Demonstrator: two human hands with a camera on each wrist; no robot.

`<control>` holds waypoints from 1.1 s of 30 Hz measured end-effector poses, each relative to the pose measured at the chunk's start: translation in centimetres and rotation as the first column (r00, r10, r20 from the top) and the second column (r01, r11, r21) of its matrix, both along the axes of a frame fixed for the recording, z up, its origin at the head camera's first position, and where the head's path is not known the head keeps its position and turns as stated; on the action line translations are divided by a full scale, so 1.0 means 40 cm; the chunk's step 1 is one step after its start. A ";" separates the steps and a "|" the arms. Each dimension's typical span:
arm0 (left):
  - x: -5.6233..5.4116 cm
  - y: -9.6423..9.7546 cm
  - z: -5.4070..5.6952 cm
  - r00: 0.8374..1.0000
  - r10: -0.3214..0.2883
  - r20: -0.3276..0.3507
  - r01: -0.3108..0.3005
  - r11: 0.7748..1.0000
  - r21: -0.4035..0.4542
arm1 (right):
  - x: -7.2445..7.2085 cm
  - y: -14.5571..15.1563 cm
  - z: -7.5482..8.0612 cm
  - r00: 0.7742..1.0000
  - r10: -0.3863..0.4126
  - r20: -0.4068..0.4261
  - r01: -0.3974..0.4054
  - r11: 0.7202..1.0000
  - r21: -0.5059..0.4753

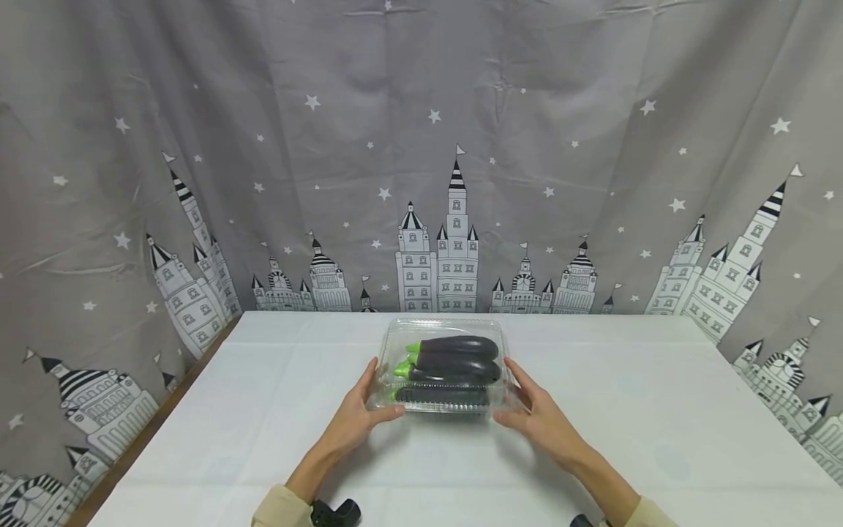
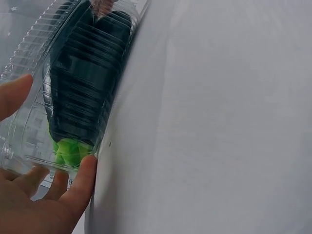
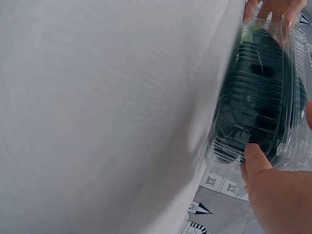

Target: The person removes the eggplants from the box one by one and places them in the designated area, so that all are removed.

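Note:
A clear ribbed plastic clamshell box [image 1: 440, 323] holds several dark purple eggplants [image 1: 454, 364], their green stems pointing left. My left hand [image 1: 350, 419] grips the box's left end, thumb along the near edge and fingers around the side. At the opposite end my right hand [image 1: 543, 421] holds the box the same way, thumb by the near right corner. In the left wrist view, the left fingertips [image 2: 87, 165] press the plastic beside a green stem [image 2: 70, 152]. The right wrist view has the right index finger [image 3: 256, 158] against the box's end wall.
A white-covered table [image 1: 263, 410] lies under the box. Behind it hangs a grey curtain [image 1: 342, 139] printed with stars and castles. A brown table edge [image 1: 154, 424] runs along the left. Dark wrist straps [image 1: 336, 512] and beige sleeves show at the bottom.

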State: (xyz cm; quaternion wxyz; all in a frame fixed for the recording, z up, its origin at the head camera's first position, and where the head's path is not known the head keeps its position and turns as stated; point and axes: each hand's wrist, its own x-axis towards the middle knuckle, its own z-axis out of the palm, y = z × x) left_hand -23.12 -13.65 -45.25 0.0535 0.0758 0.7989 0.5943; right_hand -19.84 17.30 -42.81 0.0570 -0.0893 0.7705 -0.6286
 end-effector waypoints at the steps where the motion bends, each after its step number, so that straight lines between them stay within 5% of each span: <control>1: 0.000 0.002 -0.001 1.000 0.006 0.000 -0.006 1.000 0.004 | 0.001 0.000 0.001 1.000 0.000 -0.003 0.000 1.000 0.000; 13: 0.003 0.002 0.003 1.000 -0.006 0.023 0.003 0.992 0.126 | 0.006 0.002 0.005 1.000 0.005 -0.030 -0.004 0.999 0.033; 33: 0.005 -0.018 0.003 0.999 -0.045 -0.005 0.045 0.994 0.097 | 0.006 -0.008 0.006 0.999 0.030 -0.041 -0.027 0.997 0.072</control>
